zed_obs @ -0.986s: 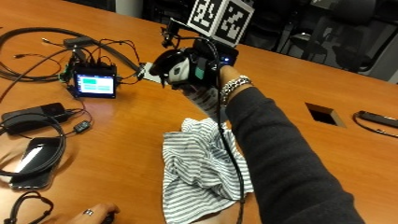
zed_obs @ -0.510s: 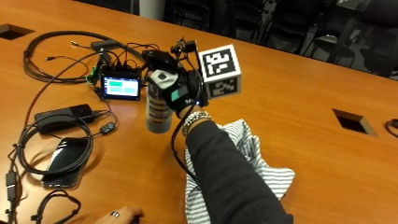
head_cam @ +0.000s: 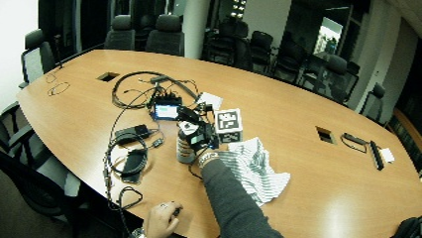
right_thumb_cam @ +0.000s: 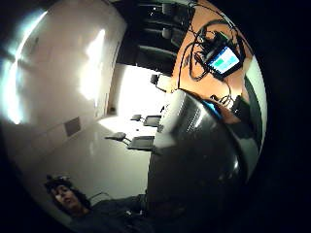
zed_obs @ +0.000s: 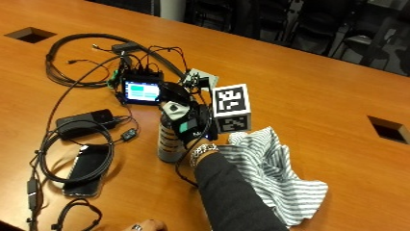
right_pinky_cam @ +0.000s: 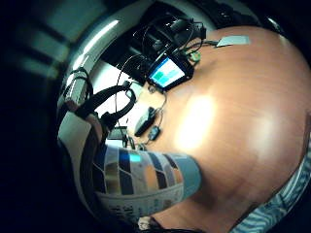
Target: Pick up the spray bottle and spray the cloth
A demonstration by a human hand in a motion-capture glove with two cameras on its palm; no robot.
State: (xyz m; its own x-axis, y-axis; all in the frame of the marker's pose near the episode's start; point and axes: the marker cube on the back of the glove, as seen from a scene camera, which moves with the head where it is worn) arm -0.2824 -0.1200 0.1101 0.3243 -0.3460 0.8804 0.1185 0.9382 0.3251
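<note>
A spray bottle (zed_obs: 168,143) with a patterned label and a white top stands upright on the wooden table (zed_obs: 307,86), just left of the cloth. My gloved right hand (zed_obs: 191,126) grips its upper part from the cloth's side. The grey-and-white striped cloth (zed_obs: 272,166) lies crumpled on the table to the right of the bottle, partly under my sleeve. In the little finger side palm view the bottle's label (right_pinky_cam: 141,184) is close to the palm, with a strip of the cloth (right_pinky_cam: 286,204) beside it. The bottle's dark body (right_thumb_cam: 194,160) fills much of the thumb side palm view.
A small lit screen (zed_obs: 142,90) with tangled cables (zed_obs: 83,53) sits behind the bottle. A black adapter (zed_obs: 83,120) and a dark phone (zed_obs: 86,163) inside a cable loop lie to its left. A bare left hand (zed_obs: 148,225) rests at the table's near edge. A cutout (zed_obs: 389,129) is at far right.
My hand has carried the bottle from up over the cloth down to the table left of it. The outside camera has shifted as well.
</note>
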